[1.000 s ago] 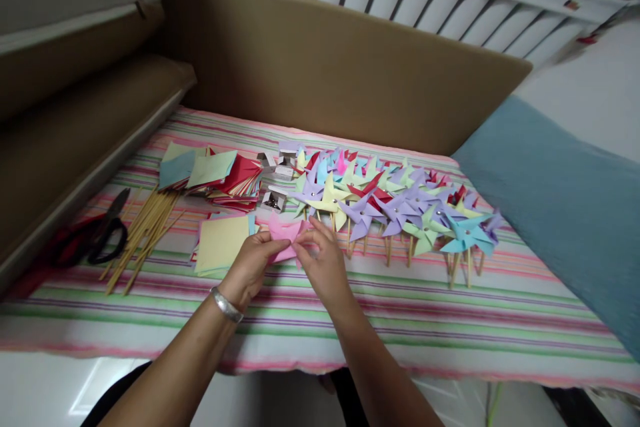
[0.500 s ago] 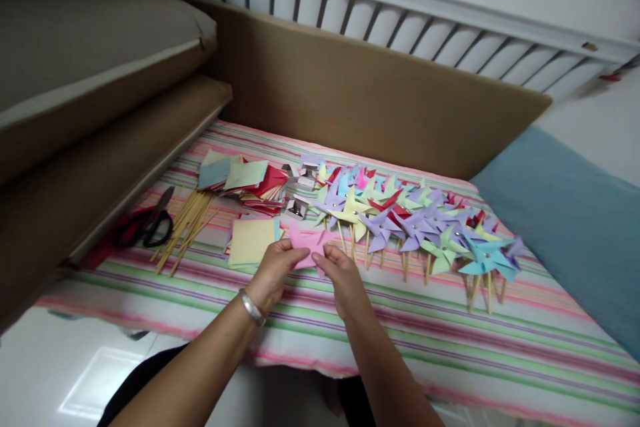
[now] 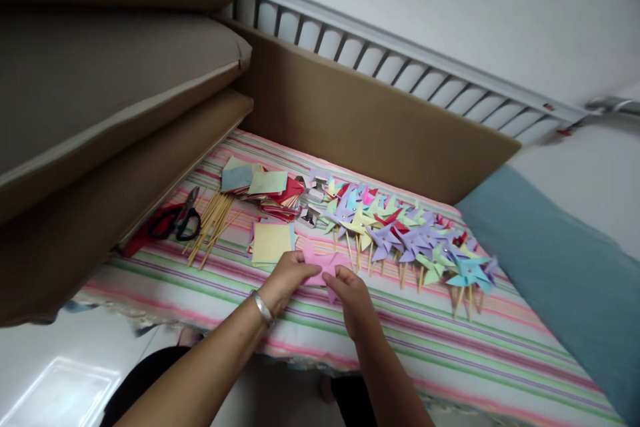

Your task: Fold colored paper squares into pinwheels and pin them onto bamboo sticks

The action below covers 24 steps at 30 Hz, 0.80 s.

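"White, pink and green striped cloth [image 3: 450, 360] spreads under the yellow-topped paper stack [image 3: 273, 242] and well beyond it. What's biggest on it?"

"Pinwheels [image 3: 413, 243], many-coloured, crowded to the right of that stack. Wooden sticks [image 3: 213, 223] lie left of it, with black-handled scissors [image 3: 183, 215] farther left."

"And the hands?"

"Left hand [image 3: 290, 277] and right hand [image 3: 353, 290] both pinch the pink paper [image 3: 323, 261] between thumb and fingers, just beside the stack's front right corner."

"Flaps folded in?"

"Seemingly, but the thumbs cover its middle, so I can't say for sure. Smallest, behind the stack and to its right: an open box [image 3: 310, 215]."
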Available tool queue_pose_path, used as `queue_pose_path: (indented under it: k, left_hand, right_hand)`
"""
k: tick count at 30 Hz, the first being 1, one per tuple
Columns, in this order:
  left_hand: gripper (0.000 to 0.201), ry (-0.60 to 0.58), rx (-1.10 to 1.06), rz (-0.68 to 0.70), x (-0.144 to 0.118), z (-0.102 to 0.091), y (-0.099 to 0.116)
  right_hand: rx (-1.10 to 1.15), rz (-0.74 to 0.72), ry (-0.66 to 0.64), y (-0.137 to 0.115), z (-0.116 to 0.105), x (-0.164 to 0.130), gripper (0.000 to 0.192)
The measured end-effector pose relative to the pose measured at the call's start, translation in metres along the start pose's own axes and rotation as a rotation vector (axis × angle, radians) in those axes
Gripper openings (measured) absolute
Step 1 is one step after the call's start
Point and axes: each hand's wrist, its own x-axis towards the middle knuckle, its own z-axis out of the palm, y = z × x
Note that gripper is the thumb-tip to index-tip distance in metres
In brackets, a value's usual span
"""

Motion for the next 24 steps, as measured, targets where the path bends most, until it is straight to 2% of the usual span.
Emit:
queue_pose_path:
  k: [3,6,10,15,19,24]
  left_hand:
    - [0.017,0.052,-0.02,0.064,0.003,-0.022,0.019]
    - [0.019,0.154,-0.107,0.121,0.002,-0.051,0.042]
    - [0.021,0.296,-0.246,0.164,-0.006,-0.081,0.065]
    - [0.022,0.366,-0.371,0.201,-0.01,-0.086,0.075]
    - [0.022,0.314,-0.386,0.169,-0.004,-0.086,0.077]
    - [0.018,0.256,-0.363,0.167,0.001,-0.09,0.077]
  right_hand:
    - [-0.036,-0.062,0.023,0.003,0.002,0.006,0.033]
    - [-0.342,-0.127,0.104,0.01,0.001,0.026,0.042]
    - [-0.6,-0.15,0.133,0.01,0.008,0.068,0.031]
    - [-0.937,-0.115,0.151,-0.012,0.035,0.121,0.023]
    - [-1.13,0.032,0.134,-0.031,0.053,0.153,0.018]
    - [-1.22,0.234,0.112,-0.04,0.061,0.174,0.027]
